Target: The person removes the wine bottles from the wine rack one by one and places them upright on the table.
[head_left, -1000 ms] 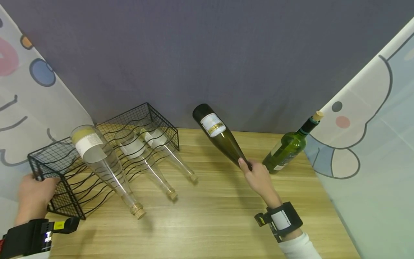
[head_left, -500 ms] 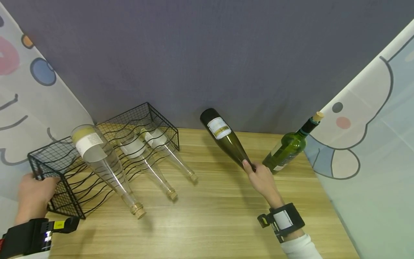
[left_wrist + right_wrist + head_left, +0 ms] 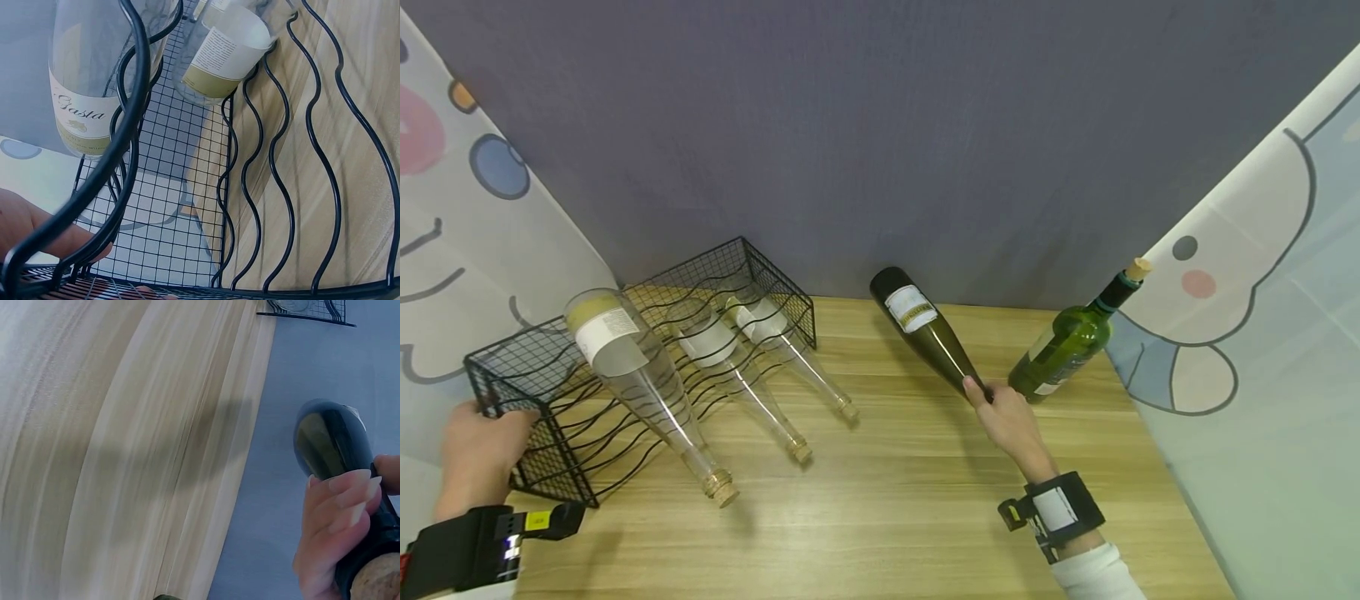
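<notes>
At the left, my left hand (image 3: 486,446) grips the near end of a black wire bottle rack (image 3: 535,479). Three clear corked glass bottles lie in that rack: a large one (image 3: 651,396) on top at the left, and two slimmer ones, the middle bottle (image 3: 737,379) and the right bottle (image 3: 790,354), lower down. Held by its neck in my right hand (image 3: 1007,417) is a dark wine bottle (image 3: 936,333), tilted with its base up and away to the left. Its cork (image 3: 378,578) shows in the right wrist view, with fingers curled round the neck.
A green wine bottle (image 3: 1067,346) with a cork stands just right of my right hand. The wooden table (image 3: 865,517) ends at a grey back panel (image 3: 925,150), with printed panels (image 3: 1262,350) at either side.
The dark bottle's base has come down and to the right, with my right hand shifting slightly right. My left hand and the rack have stayed still.
</notes>
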A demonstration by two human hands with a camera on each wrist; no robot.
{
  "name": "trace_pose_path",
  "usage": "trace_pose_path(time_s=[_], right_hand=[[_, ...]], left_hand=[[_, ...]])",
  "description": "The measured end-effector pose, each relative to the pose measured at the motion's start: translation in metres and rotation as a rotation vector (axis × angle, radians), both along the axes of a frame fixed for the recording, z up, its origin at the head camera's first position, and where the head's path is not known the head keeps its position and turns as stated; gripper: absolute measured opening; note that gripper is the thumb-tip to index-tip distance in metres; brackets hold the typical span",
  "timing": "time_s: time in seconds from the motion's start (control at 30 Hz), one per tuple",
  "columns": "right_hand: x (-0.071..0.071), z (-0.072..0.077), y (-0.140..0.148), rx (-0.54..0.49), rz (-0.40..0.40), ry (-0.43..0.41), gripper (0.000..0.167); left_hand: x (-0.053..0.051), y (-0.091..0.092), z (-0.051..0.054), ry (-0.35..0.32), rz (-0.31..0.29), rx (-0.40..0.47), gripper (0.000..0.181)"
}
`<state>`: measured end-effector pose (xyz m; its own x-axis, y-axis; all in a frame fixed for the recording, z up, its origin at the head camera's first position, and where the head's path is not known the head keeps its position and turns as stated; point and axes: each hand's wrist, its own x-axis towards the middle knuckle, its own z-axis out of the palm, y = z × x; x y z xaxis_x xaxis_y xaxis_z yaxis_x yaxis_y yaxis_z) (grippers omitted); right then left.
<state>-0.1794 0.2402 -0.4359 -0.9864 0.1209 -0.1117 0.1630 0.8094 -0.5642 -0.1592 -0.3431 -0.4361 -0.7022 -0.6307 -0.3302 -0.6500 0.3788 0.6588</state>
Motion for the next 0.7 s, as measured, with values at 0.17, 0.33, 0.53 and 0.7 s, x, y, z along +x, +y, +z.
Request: trace_pose_path(time_s=[0.17, 0.33, 0.53, 0.7], right_hand=[[-0.0001, -0.0033, -0.0002, -0.008, -0.008, -0.02, 0.053], [0.0004, -0.0052, -0.0015, 0.008, -0.008, -0.027, 0.052], [0.0023, -0.006, -0.0041, 0.02, -0.013, -0.046, 0.052], [0.0029, -0.0067, -0.005, 0.017, -0.014, -0.052, 0.053]], left_hand=[[0.0, -0.0002, 0.0005, -0.011, 0.007, 0.017, 0.075], [0.0005, 0.0003, 0.0008, -0.011, 0.007, 0.019, 0.075], [0.0008, 0.0011, 0.0012, 0.0, 0.01, 0.028, 0.075], [0.001, 0.0013, 0.0012, -0.001, 0.006, 0.025, 0.075]])
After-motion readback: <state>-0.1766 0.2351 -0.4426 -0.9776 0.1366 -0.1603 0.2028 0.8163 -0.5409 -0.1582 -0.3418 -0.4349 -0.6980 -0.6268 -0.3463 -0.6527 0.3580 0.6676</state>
